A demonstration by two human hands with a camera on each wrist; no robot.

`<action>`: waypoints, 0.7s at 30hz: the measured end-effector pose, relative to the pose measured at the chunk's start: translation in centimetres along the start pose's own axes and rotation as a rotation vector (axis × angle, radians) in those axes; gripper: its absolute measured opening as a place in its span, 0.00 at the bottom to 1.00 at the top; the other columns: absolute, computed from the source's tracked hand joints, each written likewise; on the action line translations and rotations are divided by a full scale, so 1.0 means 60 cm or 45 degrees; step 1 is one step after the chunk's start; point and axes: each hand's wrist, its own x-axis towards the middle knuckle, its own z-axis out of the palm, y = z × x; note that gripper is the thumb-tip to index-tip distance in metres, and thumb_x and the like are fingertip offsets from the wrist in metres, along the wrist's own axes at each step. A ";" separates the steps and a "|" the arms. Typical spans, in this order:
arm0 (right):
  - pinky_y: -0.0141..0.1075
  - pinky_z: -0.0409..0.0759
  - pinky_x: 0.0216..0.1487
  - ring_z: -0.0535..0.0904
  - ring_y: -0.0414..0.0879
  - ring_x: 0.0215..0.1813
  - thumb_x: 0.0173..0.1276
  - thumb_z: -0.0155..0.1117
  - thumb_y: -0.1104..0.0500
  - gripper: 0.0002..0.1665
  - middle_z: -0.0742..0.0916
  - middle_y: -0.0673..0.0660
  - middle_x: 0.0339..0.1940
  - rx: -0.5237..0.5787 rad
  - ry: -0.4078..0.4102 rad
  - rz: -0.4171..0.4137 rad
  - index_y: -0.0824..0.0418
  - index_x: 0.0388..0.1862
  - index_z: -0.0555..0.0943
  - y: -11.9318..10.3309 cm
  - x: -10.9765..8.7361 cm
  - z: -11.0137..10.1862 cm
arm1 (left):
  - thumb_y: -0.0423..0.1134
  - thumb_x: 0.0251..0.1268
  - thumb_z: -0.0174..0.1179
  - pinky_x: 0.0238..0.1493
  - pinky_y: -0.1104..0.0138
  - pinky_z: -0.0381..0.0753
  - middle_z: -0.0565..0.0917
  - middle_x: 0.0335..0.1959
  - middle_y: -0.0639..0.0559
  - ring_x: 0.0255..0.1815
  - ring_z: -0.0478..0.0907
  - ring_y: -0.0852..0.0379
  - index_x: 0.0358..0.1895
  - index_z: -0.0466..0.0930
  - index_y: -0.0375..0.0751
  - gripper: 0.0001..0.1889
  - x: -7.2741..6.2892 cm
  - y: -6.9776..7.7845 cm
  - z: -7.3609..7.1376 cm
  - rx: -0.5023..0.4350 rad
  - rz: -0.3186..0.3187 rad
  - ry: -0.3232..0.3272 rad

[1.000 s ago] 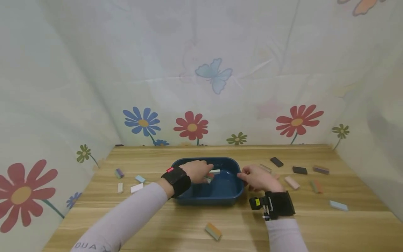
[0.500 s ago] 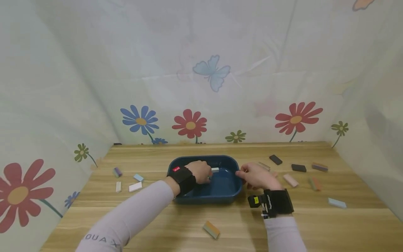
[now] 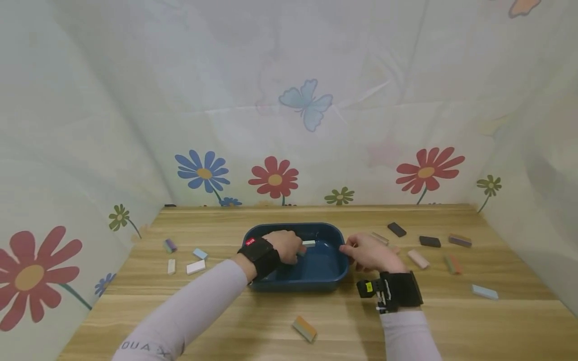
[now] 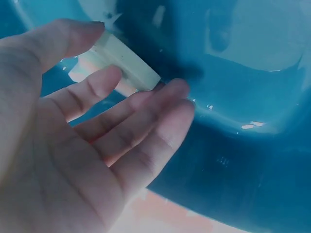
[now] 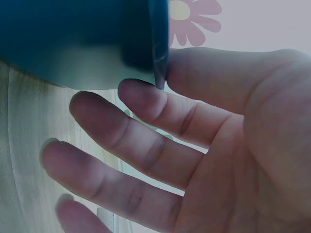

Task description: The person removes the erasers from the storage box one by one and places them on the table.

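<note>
In the head view a dark blue plastic tub [image 3: 298,287] stands mid-table. My left hand [image 3: 287,246] reaches down inside it. In the left wrist view its thumb and index finger pinch a two-tone eraser [image 4: 129,60], pale green with an orange side, low over the tub's floor. The other fingers stay loosely bent beside it. A white eraser [image 3: 309,243] lies in the tub just beyond the fingertips. My right hand [image 3: 372,252] pinches the tub's right rim [image 5: 161,58] between thumb and index finger, its remaining fingers spread below the rim.
Left of the tub lie several erasers, among them a white one [image 3: 196,267] and a light blue one [image 3: 200,254]. An orange-and-green eraser [image 3: 305,328] lies in front. More lie to the right, including a black one [image 3: 430,241] and a pink one [image 3: 418,259]. A flowered curtain [image 3: 352,150] backs the table.
My left hand has moved lower into the tub with the two-tone eraser, which now shows less in the head view. My right hand keeps its hold on the rim.
</note>
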 end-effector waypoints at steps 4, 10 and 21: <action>0.39 0.74 0.26 0.79 0.50 0.24 0.75 0.55 0.53 0.14 0.82 0.58 0.24 0.010 -0.011 0.009 0.61 0.32 0.77 -0.001 0.001 0.001 | 0.43 0.62 0.64 0.36 0.62 0.77 0.83 0.34 0.55 0.31 0.76 0.59 0.48 0.83 0.45 0.13 -0.012 -0.010 -0.016 -0.076 0.003 -0.009; 0.38 0.75 0.24 0.79 0.50 0.23 0.75 0.55 0.54 0.13 0.82 0.58 0.25 0.009 -0.016 0.010 0.61 0.33 0.76 -0.003 0.003 0.001 | 0.54 0.65 0.62 0.30 0.65 0.71 0.75 0.24 0.55 0.26 0.73 0.58 0.39 0.78 0.43 0.16 -0.055 -0.021 -0.051 -0.307 0.098 0.113; 0.37 0.74 0.23 0.79 0.49 0.23 0.76 0.54 0.55 0.14 0.82 0.58 0.25 0.018 -0.032 0.001 0.62 0.32 0.76 -0.004 0.005 0.001 | 0.46 0.66 0.62 0.33 0.68 0.71 0.73 0.31 0.59 0.32 0.70 0.61 0.44 0.78 0.49 0.08 -0.171 -0.003 -0.013 -0.468 0.238 0.350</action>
